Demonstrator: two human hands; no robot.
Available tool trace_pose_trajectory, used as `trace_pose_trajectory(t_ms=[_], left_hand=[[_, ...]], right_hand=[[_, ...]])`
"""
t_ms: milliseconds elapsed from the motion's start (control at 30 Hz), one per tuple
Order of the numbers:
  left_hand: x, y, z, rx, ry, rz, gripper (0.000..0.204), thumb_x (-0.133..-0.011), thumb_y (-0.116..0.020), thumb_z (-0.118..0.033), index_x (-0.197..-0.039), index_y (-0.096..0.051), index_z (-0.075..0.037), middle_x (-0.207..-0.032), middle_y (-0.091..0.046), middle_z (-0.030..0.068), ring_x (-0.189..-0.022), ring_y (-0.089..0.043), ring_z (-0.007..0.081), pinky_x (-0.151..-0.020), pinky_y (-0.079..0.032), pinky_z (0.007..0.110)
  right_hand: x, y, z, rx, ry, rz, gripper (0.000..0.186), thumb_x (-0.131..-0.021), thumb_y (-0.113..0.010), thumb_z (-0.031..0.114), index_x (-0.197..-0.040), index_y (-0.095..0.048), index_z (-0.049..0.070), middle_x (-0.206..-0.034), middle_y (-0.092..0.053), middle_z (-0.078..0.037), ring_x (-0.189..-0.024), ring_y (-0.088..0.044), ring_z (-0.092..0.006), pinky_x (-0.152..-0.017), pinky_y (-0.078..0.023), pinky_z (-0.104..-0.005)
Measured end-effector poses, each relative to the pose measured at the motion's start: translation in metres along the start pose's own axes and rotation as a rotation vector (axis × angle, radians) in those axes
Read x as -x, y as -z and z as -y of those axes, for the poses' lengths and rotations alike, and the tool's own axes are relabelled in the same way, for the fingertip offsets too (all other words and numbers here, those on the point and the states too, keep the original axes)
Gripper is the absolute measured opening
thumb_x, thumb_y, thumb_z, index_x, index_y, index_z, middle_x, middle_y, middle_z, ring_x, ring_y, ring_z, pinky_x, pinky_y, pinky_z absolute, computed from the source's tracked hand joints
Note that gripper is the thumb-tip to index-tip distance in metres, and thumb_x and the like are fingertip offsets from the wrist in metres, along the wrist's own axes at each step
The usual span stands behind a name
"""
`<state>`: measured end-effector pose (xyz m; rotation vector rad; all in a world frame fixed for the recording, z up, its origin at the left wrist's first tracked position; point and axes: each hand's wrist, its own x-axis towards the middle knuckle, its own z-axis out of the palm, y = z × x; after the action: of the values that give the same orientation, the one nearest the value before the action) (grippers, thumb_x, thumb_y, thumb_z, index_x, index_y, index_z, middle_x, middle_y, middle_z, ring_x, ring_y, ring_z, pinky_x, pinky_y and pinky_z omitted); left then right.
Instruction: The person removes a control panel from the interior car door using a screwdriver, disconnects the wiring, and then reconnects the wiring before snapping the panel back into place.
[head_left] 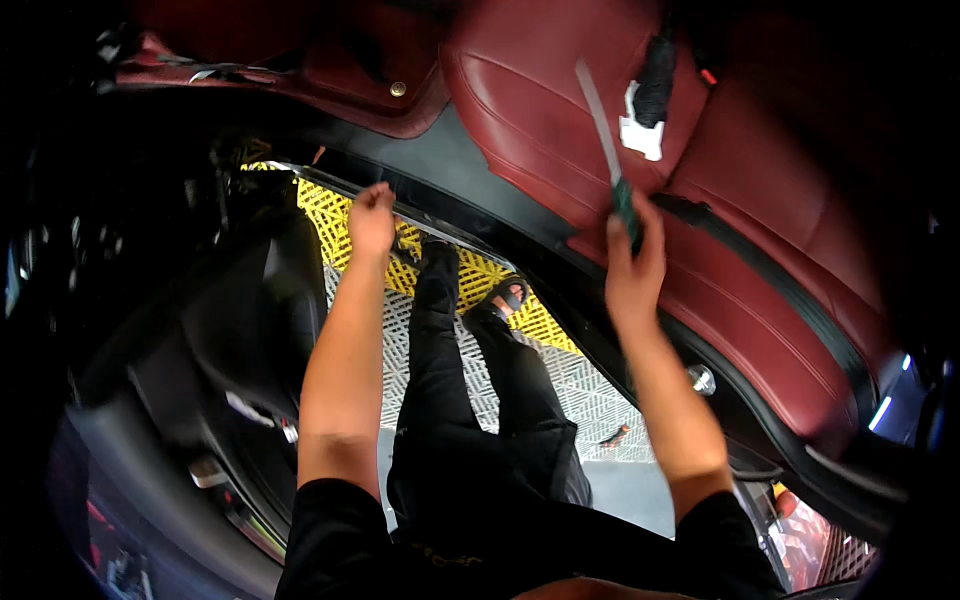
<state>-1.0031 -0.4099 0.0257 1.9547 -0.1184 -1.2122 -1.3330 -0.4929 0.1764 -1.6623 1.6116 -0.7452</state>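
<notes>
The right hand (pixel 636 255) has its grip wrapped around the green handle (pixel 624 208) of a long, thin-bladed tool (pixel 610 158), its pale blade over the red stitched seat (pixel 515 95), near the front edge. The left hand (pixel 372 218) is curled by the door sill; whether its grip pinches anything, I cannot tell. A white label (pixel 640 138) hangs by a black bundle (pixel 656 80) on the seat; its print is unreadable. Yellow (pixel 325 212) and grey floor tiles (pixel 610 400) lie below.

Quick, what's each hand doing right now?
Left hand: closed, fingers curled in; can't tell if anything's inside.
Right hand: closed around the green handle of a long-bladed tool.
</notes>
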Motion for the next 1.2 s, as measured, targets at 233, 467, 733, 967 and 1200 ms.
trace_pose_trajectory(t_ms=[233, 467, 733, 967, 1200], left_hand=[[-0.287, -0.038, -0.104, 0.073, 0.192, 0.091, 0.032, -0.096, -0.065, -0.032, -0.099, -0.070, -0.001, -0.096, -0.072, 0.0097, -0.076, -0.064, 0.0210, -0.065, -0.049, 0.039], [-0.388, -0.069, -0.122, 0.256, 0.405, 0.115, 0.030, -0.097, -0.065, -0.032, -0.102, -0.071, -0.003, -0.097, -0.072, 0.0083, -0.078, -0.062, 0.0195, -0.066, -0.050, 0.039], [-0.360, -0.078, -0.113, 0.429, 0.416, 0.073, 0.029, -0.099, -0.064, -0.032, -0.105, -0.071, -0.005, -0.099, -0.072, 0.0066, -0.080, -0.061, 0.0176, -0.068, -0.050, 0.039], [-0.405, -0.125, -0.121, 0.294, 0.390, 0.130, 0.027, -0.101, -0.062, -0.031, -0.109, -0.070, -0.006, -0.100, -0.072, 0.0046, -0.079, -0.060, 0.0151, -0.070, -0.051, 0.038], [-0.406, -0.148, -0.124, 0.237, 0.301, 0.148, 0.025, -0.103, -0.061, -0.029, -0.113, -0.069, -0.008, -0.101, -0.072, 0.0026, -0.078, -0.058, 0.0126, -0.072, -0.052, 0.036]], right_hand=[[-0.271, -0.170, -0.071, 0.177, 0.424, -0.574, 0.050, -0.096, -0.065, 0.021, -0.135, -0.050, -0.006, -0.118, -0.060, -0.028, -0.108, -0.058, -0.0448, -0.098, -0.045, -0.0480], [-0.269, -0.209, -0.095, 0.291, 0.326, -0.516, 0.050, -0.098, -0.059, 0.022, -0.137, -0.048, -0.007, -0.117, -0.057, -0.027, -0.106, -0.056, -0.0428, -0.096, -0.043, -0.0473], [-0.272, -0.204, -0.086, 0.371, 0.153, -0.369, 0.051, -0.102, -0.056, 0.019, -0.143, -0.040, -0.005, -0.122, -0.050, -0.021, -0.108, -0.052, -0.0347, -0.097, -0.040, -0.0408], [-0.273, -0.208, -0.082, 0.346, 0.153, -0.373, 0.050, -0.101, -0.055, 0.014, -0.145, -0.038, -0.006, -0.124, -0.051, -0.022, -0.111, -0.053, -0.0339, -0.100, -0.040, -0.0419], [-0.273, -0.205, -0.087, 0.361, 0.174, -0.372, 0.048, -0.101, -0.055, 0.014, -0.143, -0.041, -0.006, -0.126, -0.052, -0.024, -0.110, -0.054, -0.0367, -0.099, -0.041, -0.0439]])
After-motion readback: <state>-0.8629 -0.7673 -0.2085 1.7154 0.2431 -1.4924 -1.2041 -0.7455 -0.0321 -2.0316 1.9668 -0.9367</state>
